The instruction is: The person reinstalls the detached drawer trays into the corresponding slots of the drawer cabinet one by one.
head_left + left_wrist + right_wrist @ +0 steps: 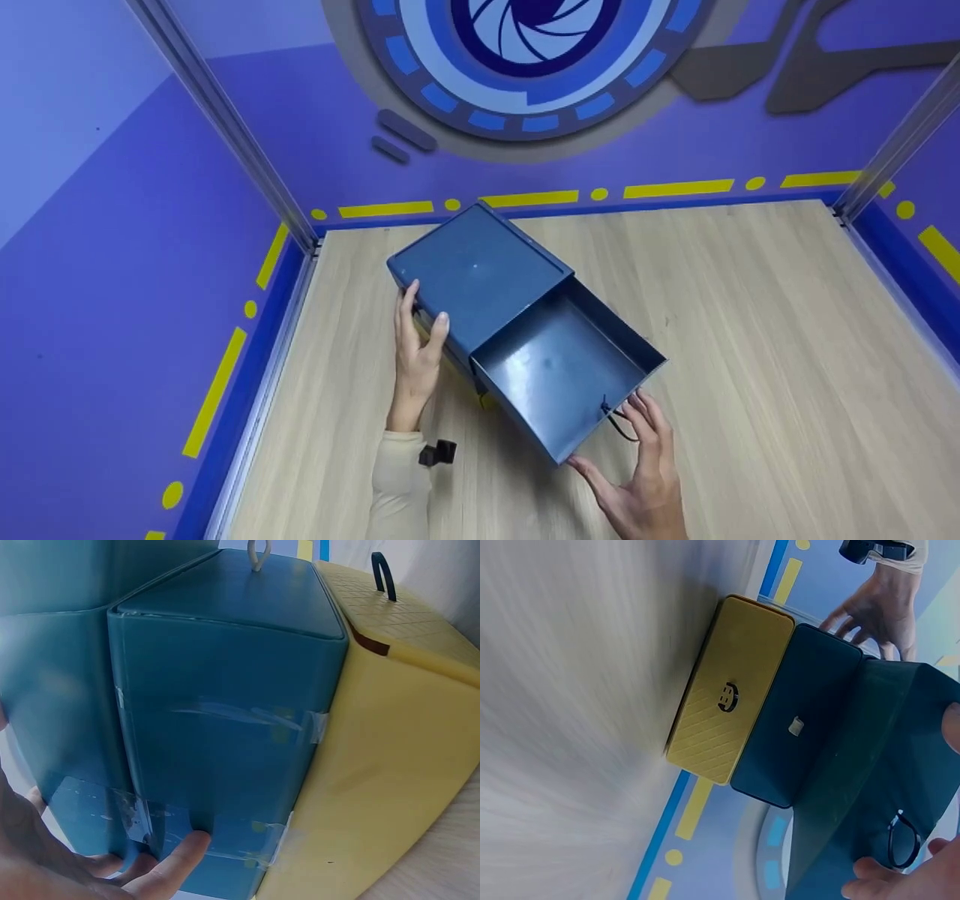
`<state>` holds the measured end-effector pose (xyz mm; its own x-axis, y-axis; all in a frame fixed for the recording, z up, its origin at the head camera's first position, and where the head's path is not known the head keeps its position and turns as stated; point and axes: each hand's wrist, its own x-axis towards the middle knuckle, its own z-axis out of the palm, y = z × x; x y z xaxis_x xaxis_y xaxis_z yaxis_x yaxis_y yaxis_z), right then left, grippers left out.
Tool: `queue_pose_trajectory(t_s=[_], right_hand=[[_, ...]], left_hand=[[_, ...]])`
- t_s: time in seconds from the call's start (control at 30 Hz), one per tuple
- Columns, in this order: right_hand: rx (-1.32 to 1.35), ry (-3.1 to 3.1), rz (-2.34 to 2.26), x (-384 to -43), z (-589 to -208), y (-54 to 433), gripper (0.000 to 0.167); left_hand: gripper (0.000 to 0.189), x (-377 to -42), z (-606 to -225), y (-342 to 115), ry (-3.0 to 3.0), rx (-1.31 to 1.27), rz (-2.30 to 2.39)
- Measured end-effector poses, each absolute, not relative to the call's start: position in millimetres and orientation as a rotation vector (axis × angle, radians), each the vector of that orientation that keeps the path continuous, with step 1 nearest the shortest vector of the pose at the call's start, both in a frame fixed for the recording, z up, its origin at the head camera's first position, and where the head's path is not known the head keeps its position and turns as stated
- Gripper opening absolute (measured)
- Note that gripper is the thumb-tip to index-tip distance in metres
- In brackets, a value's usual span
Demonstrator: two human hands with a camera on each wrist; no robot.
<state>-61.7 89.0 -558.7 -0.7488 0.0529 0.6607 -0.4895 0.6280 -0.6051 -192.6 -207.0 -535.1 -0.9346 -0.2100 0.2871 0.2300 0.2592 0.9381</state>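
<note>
A small stack of drawer boxes stands on the table, with a dark blue top box [480, 270] whose drawer [547, 367] is pulled far out. My left hand [418, 360] rests against the stack's left side, its fingers extended over the blue wall and tape. At the drawer's front, my right hand [646, 480] touches the panel with spread fingers and thumb, beside a black loop handle [892, 840]. Below lie a second blue box [217, 690] with a pale loop and a yellow box [742, 652] with a dark loop; both appear closed in the right wrist view.
The wood-grain table [787, 360] extends around the stack. Blue-purple panels with yellow marks form a back wall [285, 135] and side walls, joined by metal corner posts [225, 120]. A black device [439, 453] sits at the left wrist.
</note>
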Motion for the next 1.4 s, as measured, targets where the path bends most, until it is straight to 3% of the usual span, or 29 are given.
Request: queue_pose_trajectory(t_s=[1.23, 1.4], right_hand=[[0.35, -2.291, 1.048, -76, -546, 77, 0.094], [0.334, -2.331, 0.995, -78, -543, 75, 0.105]], left_hand=[[0.073, -190, -534, -206, -2.183, -0.005, -1.719], [0.073, -191, -534, -205, -2.176, -0.023, -1.719]])
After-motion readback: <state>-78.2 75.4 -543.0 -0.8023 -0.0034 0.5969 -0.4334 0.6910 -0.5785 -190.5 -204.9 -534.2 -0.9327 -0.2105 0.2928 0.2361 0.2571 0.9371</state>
